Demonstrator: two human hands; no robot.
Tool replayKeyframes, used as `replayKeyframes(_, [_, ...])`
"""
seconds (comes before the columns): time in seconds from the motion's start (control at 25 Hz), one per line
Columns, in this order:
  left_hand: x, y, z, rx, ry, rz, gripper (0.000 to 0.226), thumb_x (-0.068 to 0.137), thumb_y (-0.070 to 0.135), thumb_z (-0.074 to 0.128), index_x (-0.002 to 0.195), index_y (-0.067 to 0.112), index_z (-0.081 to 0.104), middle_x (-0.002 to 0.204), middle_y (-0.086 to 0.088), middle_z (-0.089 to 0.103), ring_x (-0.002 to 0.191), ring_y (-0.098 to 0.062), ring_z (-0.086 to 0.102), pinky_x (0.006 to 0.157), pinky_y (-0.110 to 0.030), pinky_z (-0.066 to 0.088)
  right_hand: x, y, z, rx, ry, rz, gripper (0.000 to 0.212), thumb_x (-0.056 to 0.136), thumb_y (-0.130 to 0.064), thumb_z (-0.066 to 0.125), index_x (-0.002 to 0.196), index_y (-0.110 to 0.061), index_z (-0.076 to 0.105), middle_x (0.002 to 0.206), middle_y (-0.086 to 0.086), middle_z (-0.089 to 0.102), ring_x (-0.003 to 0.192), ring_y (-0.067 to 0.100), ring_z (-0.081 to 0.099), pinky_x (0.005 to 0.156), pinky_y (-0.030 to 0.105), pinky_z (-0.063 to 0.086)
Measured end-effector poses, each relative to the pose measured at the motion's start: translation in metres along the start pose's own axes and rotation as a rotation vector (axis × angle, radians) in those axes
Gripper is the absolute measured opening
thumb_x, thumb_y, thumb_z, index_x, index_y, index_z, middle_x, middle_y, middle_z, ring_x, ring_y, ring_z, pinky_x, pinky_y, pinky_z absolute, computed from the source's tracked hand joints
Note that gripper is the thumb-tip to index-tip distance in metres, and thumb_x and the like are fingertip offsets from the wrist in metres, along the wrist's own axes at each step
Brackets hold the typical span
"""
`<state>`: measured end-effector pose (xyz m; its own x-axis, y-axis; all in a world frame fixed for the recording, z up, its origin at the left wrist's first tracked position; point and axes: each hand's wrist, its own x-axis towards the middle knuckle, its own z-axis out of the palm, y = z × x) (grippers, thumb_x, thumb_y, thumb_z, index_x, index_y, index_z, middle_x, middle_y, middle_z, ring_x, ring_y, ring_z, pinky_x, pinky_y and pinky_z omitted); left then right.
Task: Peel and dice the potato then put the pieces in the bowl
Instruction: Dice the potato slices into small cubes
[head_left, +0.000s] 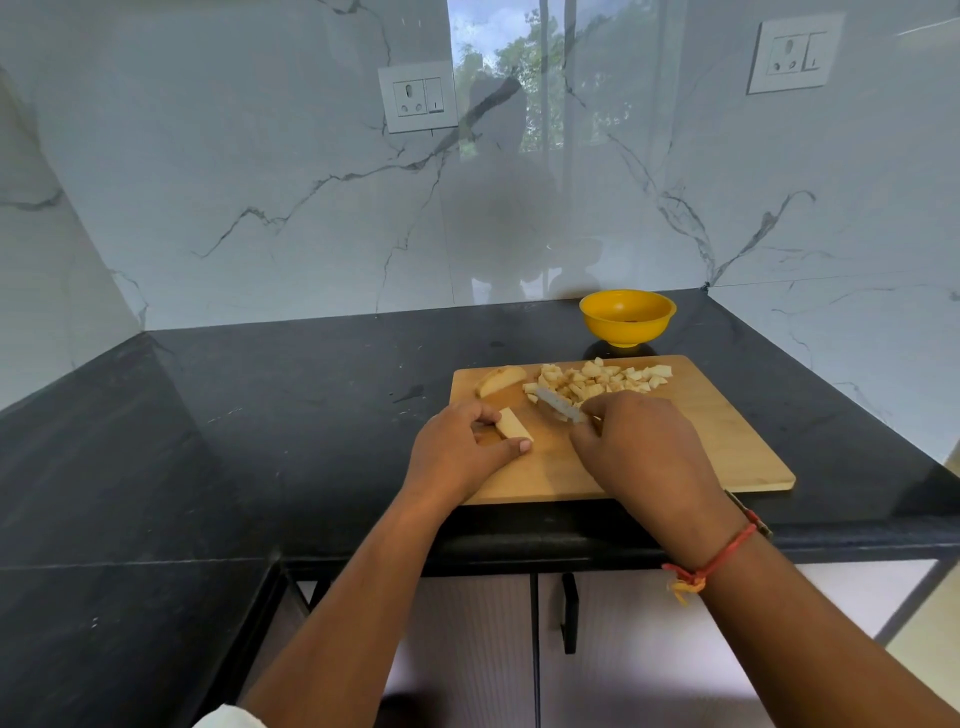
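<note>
A wooden cutting board lies on the black counter. My left hand pinches a pale potato strip between thumb and fingers on the board's left part. My right hand grips a knife; its handle is hidden in my fist and the blade points up-left toward a heap of diced potato along the board's far edge. A larger potato wedge lies at the far left corner. A yellow bowl stands just behind the board.
The black counter runs left and round a corner, closed in by marble walls behind and on both sides. Two wall sockets sit high on the walls. Cabinet doors with a black handle are below the counter edge.
</note>
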<state>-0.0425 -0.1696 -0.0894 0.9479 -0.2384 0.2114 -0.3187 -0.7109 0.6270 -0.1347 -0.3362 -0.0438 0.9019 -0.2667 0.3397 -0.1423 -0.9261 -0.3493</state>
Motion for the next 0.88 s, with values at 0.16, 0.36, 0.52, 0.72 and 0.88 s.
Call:
replayKeyframes(0.16, [-0.003, 0.0, 0.001, -0.058, 0.014, -0.001, 0.054, 0.078, 0.053, 0.077, 0.125, 0.03, 0.065, 0.117, 0.016, 0.062, 0.1, -0.001, 0.055, 0.077, -0.018, 0.041, 0.004, -0.018, 0.012, 0.0, 0.006, -0.107, 0.033, 0.098, -0.028, 0.049, 0.127, -0.026, 0.065, 0.112, 0.001, 0.066, 0.095, 0.015, 0.06, 0.074, 0.027, 0.047])
replayKeyframes(0.36, [-0.006, 0.002, 0.0, -0.044, 0.032, 0.036, 0.052, 0.08, 0.05, 0.078, 0.126, 0.028, 0.067, 0.118, 0.013, 0.066, 0.099, -0.001, 0.055, 0.078, -0.018, 0.041, 0.014, -0.023, 0.025, -0.044, -0.052, -0.151, 0.028, 0.098, -0.022, 0.052, 0.121, -0.024, 0.068, 0.107, 0.0, 0.06, 0.087, 0.011, 0.05, 0.071, 0.023, 0.042])
replayKeyframes(0.52, [-0.006, 0.003, 0.0, -0.02, 0.023, 0.048, 0.05, 0.08, 0.047, 0.078, 0.122, 0.022, 0.069, 0.116, 0.007, 0.069, 0.096, -0.004, 0.056, 0.082, -0.023, 0.046, 0.02, -0.025, 0.025, -0.085, -0.092, -0.196, 0.03, 0.098, -0.021, 0.054, 0.125, -0.024, 0.066, 0.108, 0.001, 0.058, 0.089, 0.01, 0.047, 0.072, 0.021, 0.039])
replayKeyframes(0.72, [-0.006, 0.005, -0.002, -0.049, -0.007, 0.031, 0.042, 0.08, 0.045, 0.079, 0.116, 0.024, 0.071, 0.111, 0.008, 0.069, 0.096, -0.005, 0.058, 0.085, -0.029, 0.049, 0.02, -0.023, 0.025, -0.086, -0.132, -0.212, 0.026, 0.097, -0.02, 0.052, 0.118, -0.015, 0.068, 0.108, 0.006, 0.063, 0.098, 0.02, 0.059, 0.078, 0.029, 0.047])
replayKeyframes(0.88, [-0.006, 0.005, -0.004, -0.076, -0.026, 0.038, 0.031, 0.081, 0.041, 0.078, 0.11, 0.029, 0.074, 0.105, 0.012, 0.071, 0.097, -0.005, 0.061, 0.083, -0.028, 0.049, 0.022, -0.026, 0.031, -0.1, -0.1, -0.247, 0.028, 0.095, -0.027, 0.058, 0.119, -0.017, 0.07, 0.106, 0.003, 0.062, 0.086, 0.012, 0.049, 0.078, 0.025, 0.044])
